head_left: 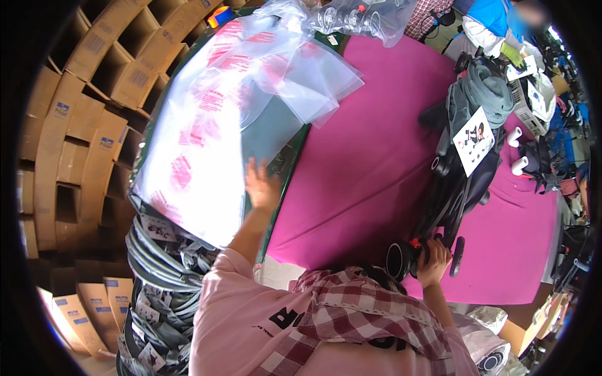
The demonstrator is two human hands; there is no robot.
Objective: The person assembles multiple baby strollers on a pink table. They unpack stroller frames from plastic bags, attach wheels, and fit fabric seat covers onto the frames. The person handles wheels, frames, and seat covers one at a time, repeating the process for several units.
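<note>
My left hand [261,185] reaches out with fingers spread onto a large clear plastic bag with pink print [207,119], at its right edge. That bag lies on a stack of similar bags. My right hand [433,259] grips the lower end of a folded black stroller [454,194], close to its black wheel [399,259] and a small red part. The stroller lies across a magenta table cover [364,156], with a white printed card [475,139] and grey fabric [486,94] on top of it.
Open cardboard boxes [81,119] are stacked along the left. Bagged grey and black items [163,263] pile up at my lower left. More clear bags [357,15] lie at the table's far end. Another person in blue [495,19] is at the far right, amid cluttered goods.
</note>
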